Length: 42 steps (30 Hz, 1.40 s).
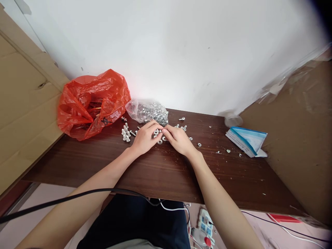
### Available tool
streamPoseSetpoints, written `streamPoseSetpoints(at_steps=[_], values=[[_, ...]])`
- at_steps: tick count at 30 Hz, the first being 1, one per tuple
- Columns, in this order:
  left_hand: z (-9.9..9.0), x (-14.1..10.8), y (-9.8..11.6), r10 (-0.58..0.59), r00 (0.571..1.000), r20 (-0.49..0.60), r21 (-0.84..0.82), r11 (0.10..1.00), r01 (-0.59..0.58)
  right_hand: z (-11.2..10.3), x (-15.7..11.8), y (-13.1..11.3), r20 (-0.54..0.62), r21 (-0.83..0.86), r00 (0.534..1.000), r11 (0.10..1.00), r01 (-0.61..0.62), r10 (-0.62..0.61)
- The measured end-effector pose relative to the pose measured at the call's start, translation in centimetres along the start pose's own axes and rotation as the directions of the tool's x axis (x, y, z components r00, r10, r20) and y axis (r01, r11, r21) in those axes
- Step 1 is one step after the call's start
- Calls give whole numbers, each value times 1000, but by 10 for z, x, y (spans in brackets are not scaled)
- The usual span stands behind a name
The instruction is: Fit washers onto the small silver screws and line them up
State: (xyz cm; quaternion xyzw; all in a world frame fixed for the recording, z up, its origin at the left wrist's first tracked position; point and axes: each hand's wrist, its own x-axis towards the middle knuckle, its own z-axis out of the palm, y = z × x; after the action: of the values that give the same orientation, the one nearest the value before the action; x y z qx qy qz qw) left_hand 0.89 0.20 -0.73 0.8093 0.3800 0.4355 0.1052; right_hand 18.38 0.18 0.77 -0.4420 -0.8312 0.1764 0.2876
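Note:
My left hand [145,137] and my right hand [180,139] meet fingertip to fingertip over the table, both pinched closed. Whatever small piece sits between the fingertips is mostly covered and too small to name. Flat metal washers [160,141] lie loose just beneath and between the hands. To the left of my left hand, several silver bolts [126,133] stand in a cluster on their heads. Beyond my right hand are more bolts [184,128], with a single bolt [182,119] lying farther back. A small ring-shaped part [199,145] rests to the right.
A clear bag of metal hardware [153,113] lies against the wall, beside a red plastic bag [93,107]. Cardboard [28,93] borders the left. A blue-and-white packet [246,140] and a round clear container [233,120] are at right. A black cable [77,194] crosses in front of my left forearm.

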Motion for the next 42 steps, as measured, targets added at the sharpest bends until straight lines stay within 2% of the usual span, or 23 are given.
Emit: streamPoseSetpoints(at_steps=[11,22,30,36,42], values=[[0,1,-1,-10,1000,-22,-45,999,9,0,-1,-3,-6,17,1000,999,-29,29],[0,0,2,7,999,41,38,999,-8,1,1,3,-19,8,998,998,60,-60],[-4,1,1,3,1000,14,18,1000,-3,0,-1,-1,-25,-3,999,999,-36,36],[-4,1,0,-14,1000,5,39,999,14,0,-1,0,-15,21,1000,1000,-14,15],[-2,0,0,24,999,44,49,998,-26,-1,0,2,5,6,1000,1000,9,-9]])
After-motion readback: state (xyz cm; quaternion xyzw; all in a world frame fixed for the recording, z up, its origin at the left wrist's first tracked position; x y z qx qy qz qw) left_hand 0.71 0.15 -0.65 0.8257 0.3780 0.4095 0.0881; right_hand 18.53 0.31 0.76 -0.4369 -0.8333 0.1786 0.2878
